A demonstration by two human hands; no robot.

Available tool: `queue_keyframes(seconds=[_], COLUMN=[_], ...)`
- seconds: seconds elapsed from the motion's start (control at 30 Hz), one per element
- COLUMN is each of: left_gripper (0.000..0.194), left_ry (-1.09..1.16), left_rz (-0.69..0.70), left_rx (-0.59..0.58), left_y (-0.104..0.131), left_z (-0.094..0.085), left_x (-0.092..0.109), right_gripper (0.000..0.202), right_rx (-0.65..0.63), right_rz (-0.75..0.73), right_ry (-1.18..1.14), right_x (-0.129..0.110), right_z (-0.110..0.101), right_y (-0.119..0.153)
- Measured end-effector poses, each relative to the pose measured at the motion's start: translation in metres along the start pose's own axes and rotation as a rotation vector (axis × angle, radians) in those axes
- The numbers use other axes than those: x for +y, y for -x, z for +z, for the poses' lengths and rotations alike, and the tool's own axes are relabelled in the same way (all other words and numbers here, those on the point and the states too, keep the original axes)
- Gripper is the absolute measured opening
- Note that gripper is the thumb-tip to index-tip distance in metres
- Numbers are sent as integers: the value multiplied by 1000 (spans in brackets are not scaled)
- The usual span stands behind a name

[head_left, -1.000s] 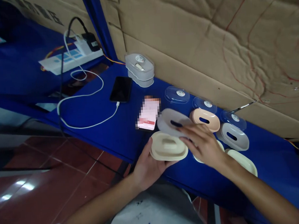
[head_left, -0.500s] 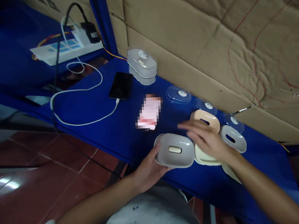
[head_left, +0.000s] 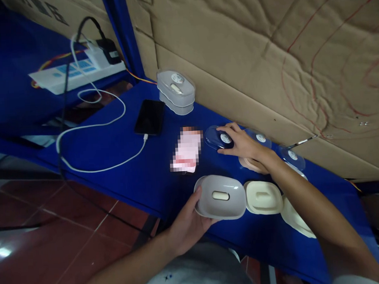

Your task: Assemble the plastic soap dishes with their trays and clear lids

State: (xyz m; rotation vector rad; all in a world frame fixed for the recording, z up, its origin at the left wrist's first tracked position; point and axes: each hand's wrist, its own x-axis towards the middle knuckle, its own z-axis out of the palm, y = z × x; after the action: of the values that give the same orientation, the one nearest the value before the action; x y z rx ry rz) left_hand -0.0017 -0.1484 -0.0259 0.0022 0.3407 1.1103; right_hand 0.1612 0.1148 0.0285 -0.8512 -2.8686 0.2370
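My left hand (head_left: 189,222) is closed around the left end of a grey oval soap dish (head_left: 207,202), which has a slot in its middle with a cream piece showing in it. My right hand (head_left: 240,142) reaches to the back of the table, thumb and fingers spanning a clear plastic lid (head_left: 212,137) with a round white label. Beside the grey dish lie two cream oval trays (head_left: 264,196). A peach dish (head_left: 251,164) is partly covered by my right wrist. Two more clear lids (head_left: 261,139) stand along the cardboard, one at the far right.
Stacked grey dishes under a clear cover (head_left: 176,94) stand at the back left. A black phone (head_left: 149,117) on a white cable and a blurred-out pink item (head_left: 186,150) lie on the blue table (head_left: 140,165). A power strip (head_left: 78,73) sits left; a cardboard wall (head_left: 223,64) rises behind.
My right hand has moved from above the cream tray back and left onto the clear lid, uncovering the cream tray. My left hand keeps the grey soap dish nearly in place. The view has shifted slightly.
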Motion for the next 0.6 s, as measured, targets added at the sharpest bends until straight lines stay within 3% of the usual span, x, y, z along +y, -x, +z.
queue_keyframes(seconds=[0.17,0.33,0.43,0.6], left_gripper=[51,65,66,63], left_ry=[-8,-46,-43,-29], left_rz=[5,5,8,-1], left_rx=[21,-57,-59,-48], left_y=[0,-1,-2,-1], left_z=[-1,1,2,0], left_x=[0,0,0,-2], right_gripper=[74,76,71,73], right_rx=[93,-80,-80,-81], right_rz=[13,-70,-65,-51], right_ry=[-129,-236,-234,-283], right_x=[-54,-112,-125,-123], right_z=[-30,-34,-24,-12], right_y=[53,110,124,131])
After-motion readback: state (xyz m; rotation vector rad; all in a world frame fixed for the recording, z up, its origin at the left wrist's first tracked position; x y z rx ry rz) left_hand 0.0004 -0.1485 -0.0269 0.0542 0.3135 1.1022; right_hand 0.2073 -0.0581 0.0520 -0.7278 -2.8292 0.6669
